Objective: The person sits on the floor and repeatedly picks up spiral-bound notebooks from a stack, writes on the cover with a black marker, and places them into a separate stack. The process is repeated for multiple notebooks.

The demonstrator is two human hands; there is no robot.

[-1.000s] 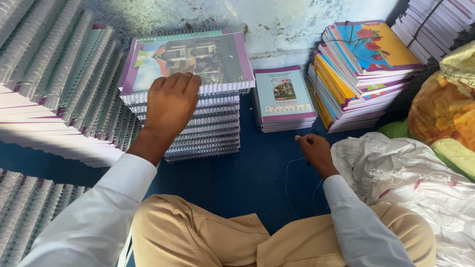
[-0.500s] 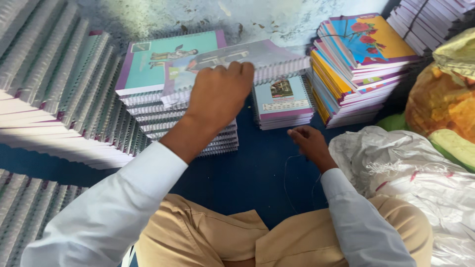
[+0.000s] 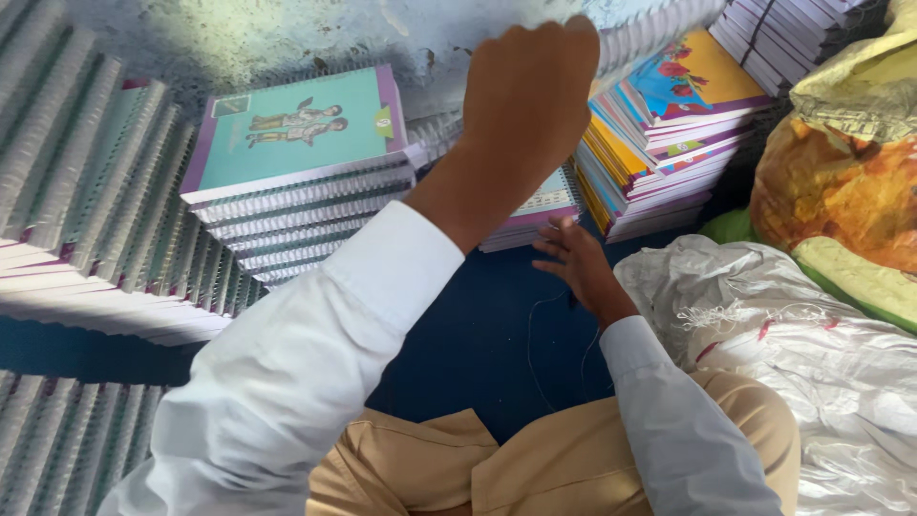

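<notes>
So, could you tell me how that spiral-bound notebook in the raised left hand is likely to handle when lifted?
The spiral-bound notebook is thin with a soft-looking cover, so it probably flexes. The left hand lifts it alone, so it is likely light. Its glossy cover may slide easily off the stack.

Soft, even daylight, fairly bright; no hard shadows. Left hand [image 3: 530, 91] and the notebook [image 3: 659, 24] in its grip are motion-blurred at top. Below the grip, blue floor [image 3: 478, 334] darker. Stacks left of it bend slightly at edge.
</notes>
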